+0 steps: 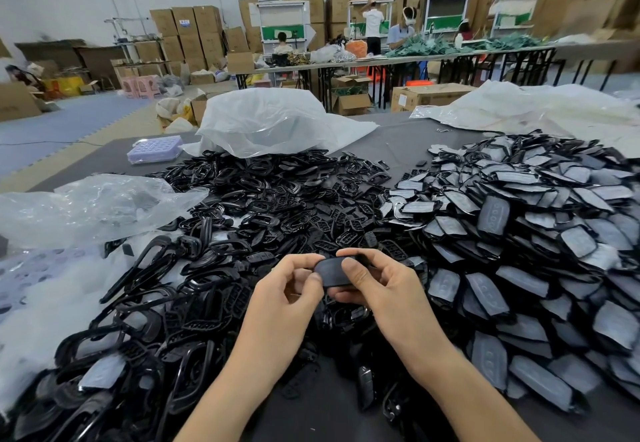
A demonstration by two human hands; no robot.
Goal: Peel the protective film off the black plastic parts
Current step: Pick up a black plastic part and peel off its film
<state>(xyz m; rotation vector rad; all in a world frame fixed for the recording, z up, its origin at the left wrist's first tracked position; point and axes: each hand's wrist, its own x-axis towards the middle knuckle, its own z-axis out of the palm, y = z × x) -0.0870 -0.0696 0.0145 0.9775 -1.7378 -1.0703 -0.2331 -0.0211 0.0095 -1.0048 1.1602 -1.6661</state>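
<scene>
**A:** In the head view, where is the black plastic part (333,272) found?

**B:** It is held up between both hands, above the near middle of the table (398,137). Its long axis is laid roughly left to right.

**A:** How is it gripped?

**B:** Its left end is pinched by the left hand (287,289). The rest is clasped by the right hand (381,289), with the thumb laid on top. Neither hand is nearer.

**A:** And the film?

**B:** No film edge can be made out. It would probably be lifted at the left end. The film-covered heap (536,234) is seen to the right.
</scene>
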